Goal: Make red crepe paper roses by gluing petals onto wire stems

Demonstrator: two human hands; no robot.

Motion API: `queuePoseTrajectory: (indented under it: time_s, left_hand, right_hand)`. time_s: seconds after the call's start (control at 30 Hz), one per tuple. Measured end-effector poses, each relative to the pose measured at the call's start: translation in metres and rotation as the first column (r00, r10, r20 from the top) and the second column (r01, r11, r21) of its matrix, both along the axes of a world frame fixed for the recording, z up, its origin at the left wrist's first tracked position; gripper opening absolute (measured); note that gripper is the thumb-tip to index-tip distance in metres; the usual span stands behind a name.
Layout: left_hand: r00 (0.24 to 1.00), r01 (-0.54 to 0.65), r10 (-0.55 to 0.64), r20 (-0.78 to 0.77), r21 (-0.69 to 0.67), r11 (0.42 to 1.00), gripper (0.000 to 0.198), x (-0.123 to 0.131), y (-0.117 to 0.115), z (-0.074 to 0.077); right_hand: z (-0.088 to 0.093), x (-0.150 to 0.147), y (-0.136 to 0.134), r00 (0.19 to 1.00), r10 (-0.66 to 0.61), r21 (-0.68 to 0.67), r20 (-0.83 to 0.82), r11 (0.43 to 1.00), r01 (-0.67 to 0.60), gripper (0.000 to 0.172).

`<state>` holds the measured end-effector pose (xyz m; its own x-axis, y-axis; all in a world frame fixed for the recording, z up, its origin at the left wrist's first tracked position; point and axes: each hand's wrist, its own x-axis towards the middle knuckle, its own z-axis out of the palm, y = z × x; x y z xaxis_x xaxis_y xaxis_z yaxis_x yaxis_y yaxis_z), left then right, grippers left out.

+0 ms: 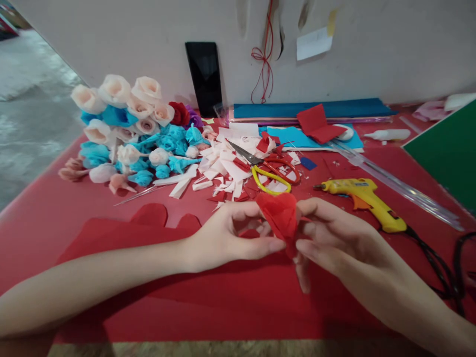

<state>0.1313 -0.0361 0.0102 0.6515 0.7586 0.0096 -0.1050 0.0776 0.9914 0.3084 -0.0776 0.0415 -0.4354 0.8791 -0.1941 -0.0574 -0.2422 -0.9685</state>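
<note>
Between my two hands is a red paper flower (282,218), cone-shaped, with its petals flaring at the top. My left hand (238,233) pinches its left side, the thumb across the lower front. From the right, my right hand (330,238) has thumb and fingers closed around the other side and base. Red crepe paper (186,282) lies flat under my forearms, and rounded red petal pieces (150,214) lie at its upper left edge. Scissors (260,163) with yellow and red handles rest just beyond the flower, among white and red paper scraps (230,171).
Finished paper flowers (148,129) in white, blue and pink pile at the back left. A yellow glue gun (364,201) with a black cord lies at right. Behind are a black phone (206,77) against the wall, blue paper (308,110) and clear sticks (401,183).
</note>
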Motion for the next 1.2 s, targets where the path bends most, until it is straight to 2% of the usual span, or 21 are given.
queuePoseTrajectory:
  time_s: [0.17,0.27,0.47,0.6,0.73,0.8,0.87,0.97,1.03,1.13,1.2]
  left_hand:
    - [1.000,-0.007,0.007,0.009,-0.011,1.000,0.016,0.000,0.000,0.000]
    - [1.000,0.012,-0.012,0.017,-0.005,1.000,0.015,0.001,0.000,0.000]
    - [0.999,0.015,-0.014,0.032,-0.022,1.000,0.014,0.001,0.000,0.000]
    - [0.999,0.038,-0.038,0.036,-0.014,0.999,0.013,0.001,0.000,0.001]
    - [0.998,0.023,-0.022,0.057,-0.028,0.999,0.011,0.000,0.000,0.001]
    - [0.998,0.015,-0.013,0.065,-0.029,0.999,0.010,0.000,0.001,0.001]
    - [0.997,0.004,-0.002,0.074,-0.024,1.000,0.009,0.000,0.002,0.001]
    - [0.994,-0.042,0.042,0.101,0.000,0.999,0.009,0.000,0.004,0.000]
    - [0.992,-0.066,0.065,0.109,0.008,0.998,0.009,0.000,0.005,-0.002]
    - [0.994,-0.067,0.065,0.090,0.026,0.997,0.008,-0.001,0.005,-0.002]
    - [0.996,-0.063,0.060,0.067,0.053,0.997,0.006,-0.002,0.005,-0.002]
  right_hand:
    - [0.001,-0.002,0.002,1.000,-0.022,-0.019,-0.011,1.000,0.022,0.009]
    - [0.001,-0.001,0.002,0.999,-0.027,0.018,0.023,0.999,0.027,0.001]
    - [0.001,-0.001,0.002,1.000,-0.011,0.011,0.013,1.000,0.011,0.008]
    - [0.000,0.000,0.001,0.998,-0.017,0.029,0.066,0.999,0.015,0.002]
    - [-0.001,0.003,0.000,0.994,-0.030,0.048,0.107,0.999,0.025,0.010]
    - [-0.001,0.003,0.002,0.984,-0.077,0.105,0.163,0.993,0.060,0.012]
    - [0.001,0.003,0.006,0.948,-0.193,0.237,0.254,0.963,0.132,0.012]
    - [0.004,0.004,0.014,0.885,-0.326,0.396,0.333,0.900,0.182,0.031]
    - [0.005,0.005,0.017,0.894,-0.267,0.376,0.360,0.918,0.123,0.031]
    - [0.005,0.007,0.016,0.921,-0.055,0.264,0.385,0.963,-0.053,0.009]
    - [0.003,0.007,0.015,0.920,0.034,0.214,0.390,0.968,-0.127,0.011]
